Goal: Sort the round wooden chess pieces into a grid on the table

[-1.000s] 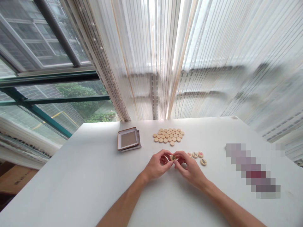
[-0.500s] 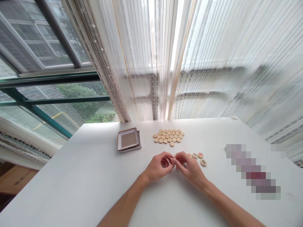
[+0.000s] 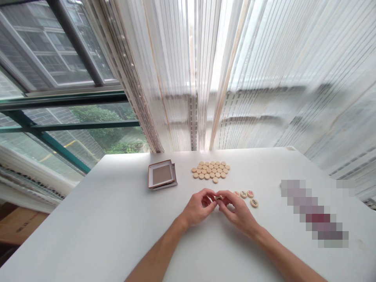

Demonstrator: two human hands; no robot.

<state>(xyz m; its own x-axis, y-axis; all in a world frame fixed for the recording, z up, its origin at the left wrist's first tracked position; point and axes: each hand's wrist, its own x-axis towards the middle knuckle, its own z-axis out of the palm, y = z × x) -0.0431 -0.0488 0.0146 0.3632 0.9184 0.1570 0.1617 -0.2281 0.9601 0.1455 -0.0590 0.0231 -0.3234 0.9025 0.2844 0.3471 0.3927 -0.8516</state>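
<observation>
Low over the white table [image 3: 188, 250], my left hand [image 3: 198, 207] and my right hand [image 3: 239, 211] meet at the fingertips. Between them is a small round wooden Chinese chess piece [image 3: 219, 198] with a dark mark on its face, tilted and partly covered by fingers. My right thumb and fingers pinch it; my left fingertips close on its other side. Just right of my right hand lie several face-up pieces, among them a red-marked piece [image 3: 250, 194] and, nearer me, a black-marked piece [image 3: 254, 203]. Some of that row is hidden behind my fingers.
Beyond my hands, several blank-faced chess pieces [image 3: 210, 170] lie packed in rows. An open shallow box [image 3: 162, 175] stands left of them, stacked on another box part. A pixelated area covers something at the right. Curtains [image 3: 205, 78] hang behind the table's far edge.
The piece between my fingertips has tipped so that its dark-marked face now shows. My hands stay in nearly the same place, and the camera view has shifted slightly.
</observation>
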